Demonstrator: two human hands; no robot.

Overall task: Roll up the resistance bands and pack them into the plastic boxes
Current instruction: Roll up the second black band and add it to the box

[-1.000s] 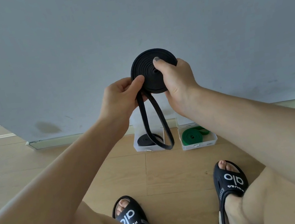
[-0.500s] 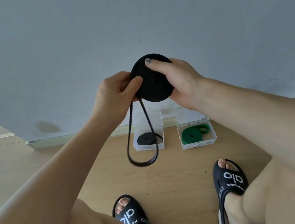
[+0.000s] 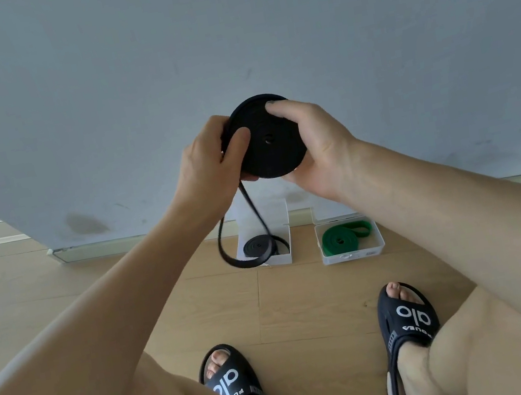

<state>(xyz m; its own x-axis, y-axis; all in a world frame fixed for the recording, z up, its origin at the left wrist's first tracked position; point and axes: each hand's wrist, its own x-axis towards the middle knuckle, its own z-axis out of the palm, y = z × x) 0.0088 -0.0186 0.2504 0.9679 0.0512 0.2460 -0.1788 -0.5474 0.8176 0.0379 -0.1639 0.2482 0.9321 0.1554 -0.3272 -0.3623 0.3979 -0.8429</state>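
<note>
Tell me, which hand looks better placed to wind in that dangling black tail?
Probably the left hand: it grips the black band's roll right where the hanging loop leaves it. The right hand cradles the roll's far side.

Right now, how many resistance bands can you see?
3: a black one held by both hands, a black one in the left box, a green one in the right box.

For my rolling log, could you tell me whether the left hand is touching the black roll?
Touching: the head view shows the left hand with its thumb pressed on the black roll.
</note>
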